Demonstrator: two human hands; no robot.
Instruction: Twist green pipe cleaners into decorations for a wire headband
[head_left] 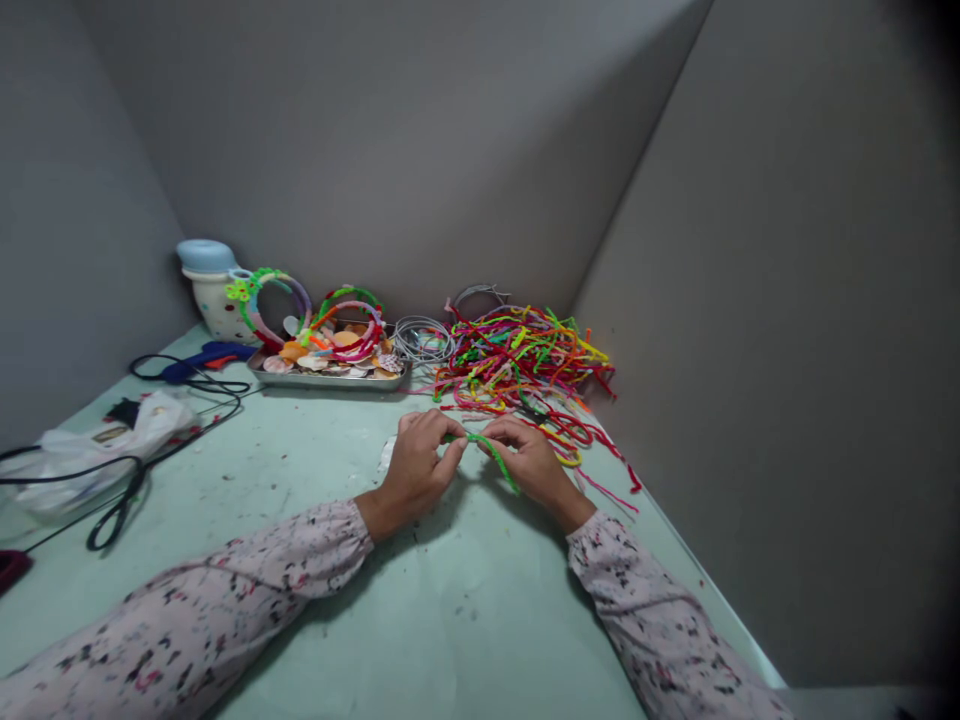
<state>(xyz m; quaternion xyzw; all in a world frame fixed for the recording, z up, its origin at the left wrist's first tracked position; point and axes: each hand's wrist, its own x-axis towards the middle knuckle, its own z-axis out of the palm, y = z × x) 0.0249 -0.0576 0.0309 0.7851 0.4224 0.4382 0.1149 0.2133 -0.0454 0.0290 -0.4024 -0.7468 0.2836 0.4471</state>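
Observation:
A green pipe cleaner (498,460) runs between my two hands above the middle of the table. My left hand (420,462) pinches it between thumb and forefinger. On the other side my right hand (534,462) grips it with thumb and fingers, and a loose end curves down in front of that palm. The fingertips of both hands are close together, with a short green stretch showing between them. A small whitish piece (388,455), partly hidden, lies beside my left hand.
Behind my hands is a tangled heap of coloured pipe cleaners (517,350), with a coil of grey wire (424,340) beside it. A metal tray (330,381) holds shells and decorated hoops (281,290). A spotted blue-lidded container (214,290), black cord (142,470) and plastic bag (75,460) occupy the left.

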